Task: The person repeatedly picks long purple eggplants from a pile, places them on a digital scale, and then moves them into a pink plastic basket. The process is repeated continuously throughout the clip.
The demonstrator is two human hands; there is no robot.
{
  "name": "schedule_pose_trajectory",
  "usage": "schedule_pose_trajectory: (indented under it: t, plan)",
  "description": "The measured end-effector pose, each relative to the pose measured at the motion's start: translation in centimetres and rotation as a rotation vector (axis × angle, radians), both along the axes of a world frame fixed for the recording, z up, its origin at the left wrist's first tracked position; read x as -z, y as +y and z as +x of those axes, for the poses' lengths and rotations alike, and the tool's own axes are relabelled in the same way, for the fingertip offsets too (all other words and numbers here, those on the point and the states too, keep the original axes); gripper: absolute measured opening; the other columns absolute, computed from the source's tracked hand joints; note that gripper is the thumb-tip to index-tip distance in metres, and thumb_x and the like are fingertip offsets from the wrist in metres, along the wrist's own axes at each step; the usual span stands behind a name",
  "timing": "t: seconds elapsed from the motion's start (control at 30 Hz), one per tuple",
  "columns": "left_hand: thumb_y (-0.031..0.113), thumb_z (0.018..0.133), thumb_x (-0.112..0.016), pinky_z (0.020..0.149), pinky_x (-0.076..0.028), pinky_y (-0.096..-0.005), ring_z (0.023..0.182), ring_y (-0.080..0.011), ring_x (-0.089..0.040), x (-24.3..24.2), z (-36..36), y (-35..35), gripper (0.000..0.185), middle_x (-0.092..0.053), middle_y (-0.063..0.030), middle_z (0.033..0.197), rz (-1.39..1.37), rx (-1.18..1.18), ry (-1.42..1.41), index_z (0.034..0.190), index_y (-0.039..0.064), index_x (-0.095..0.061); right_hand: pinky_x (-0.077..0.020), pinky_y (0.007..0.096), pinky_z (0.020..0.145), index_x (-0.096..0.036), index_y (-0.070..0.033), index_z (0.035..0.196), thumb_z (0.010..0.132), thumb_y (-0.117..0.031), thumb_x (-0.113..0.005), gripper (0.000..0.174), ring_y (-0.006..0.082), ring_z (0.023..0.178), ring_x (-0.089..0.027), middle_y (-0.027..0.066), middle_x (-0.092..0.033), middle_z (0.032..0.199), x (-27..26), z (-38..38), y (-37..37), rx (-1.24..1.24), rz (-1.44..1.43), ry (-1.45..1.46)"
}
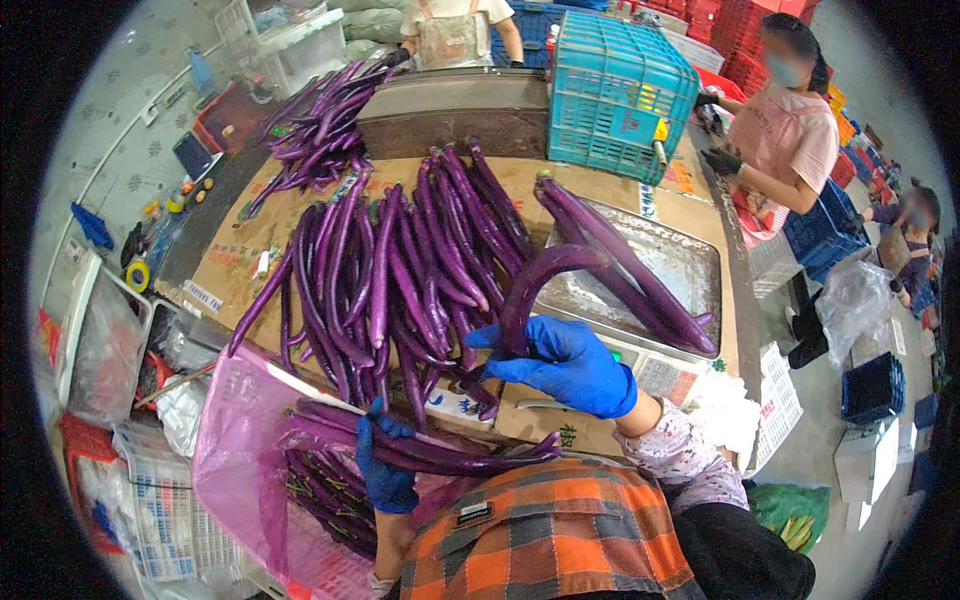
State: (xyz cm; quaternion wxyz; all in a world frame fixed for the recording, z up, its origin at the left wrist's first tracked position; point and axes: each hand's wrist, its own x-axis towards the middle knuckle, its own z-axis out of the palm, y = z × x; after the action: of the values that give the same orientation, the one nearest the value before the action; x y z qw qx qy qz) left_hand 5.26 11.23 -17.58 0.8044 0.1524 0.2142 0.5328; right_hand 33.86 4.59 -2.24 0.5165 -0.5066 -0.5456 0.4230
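Note:
My left hand (386,465), in a blue glove, grips a small bunch of long purple eggplants (480,459) above the opening of a pink plastic bag (236,450). Inside the bag lie more eggplants (330,499), their green stem ends showing. In my right hand (570,367), also blue-gloved, is one strongly curved eggplant (534,283), raised in front of the scale. A few eggplants (637,270) rest across the scale's metal tray (675,259). Left of the tray spreads a large pile of eggplants (382,277) on cardboard (240,289).
A teal plastic crate (622,97) stands behind the scale. Another eggplant heap (322,127) lies at the far left. One co-worker (784,142) stands at the right, another (454,34) across the table. White crates (161,495) sit at lower left.

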Motion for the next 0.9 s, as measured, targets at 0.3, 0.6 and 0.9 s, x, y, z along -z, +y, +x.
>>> schedule_pose_trajectory:
  t: [0.3, 0.6, 0.9]
  plan:
    - [0.031, 0.101, -0.048, 0.07, -0.042, -0.0294, 0.073, -0.0115, -0.047, -0.2, 0.3, 0.0, 0.044, -0.049, 0.0011, 0.082, 0.028, -0.039, 0.116, 0.131, -0.002, -0.052, -0.0491, 0.0247, 0.075, -0.055, 0.0, 0.129, 0.094, -0.008, -0.063, 0.037, 0.0069, 0.093, -0.06, 0.006, -0.067, 0.109, -2.8, -0.9, -0.5, -0.104, 0.084, 0.17]
    - [0.03, 0.103, -0.045, 0.07, -0.04, -0.0281, 0.072, -0.0108, -0.045, 0.3, -0.2, 0.4, 0.043, -0.047, 0.0025, 0.08, 0.031, 0.028, 0.021, 0.132, 0.0, -0.051, -0.056, 0.0294, 0.083, -0.052, -0.001, 0.131, 0.103, -0.039, -0.045, 0.048, 0.0198, 0.105, -0.064, 0.0136, -0.059, 0.13, -2.3, 2.6, -2.9, 0.381, 0.421, 0.572]
    - [0.028, 0.103, -0.045, 0.069, -0.041, -0.0266, 0.073, -0.01, -0.045, 1.3, -0.6, 0.9, 0.043, -0.047, 0.0014, 0.08, 0.069, 0.043, -0.045, 0.132, -0.004, -0.05, -0.0562, 0.036, 0.093, -0.049, 0.002, 0.13, 0.103, -0.028, -0.046, 0.04, 0.0274, 0.116, -0.061, 0.0164, -0.059, 0.127, 7.6, 6.2, -4.9, 0.502, 0.404, 1.418]
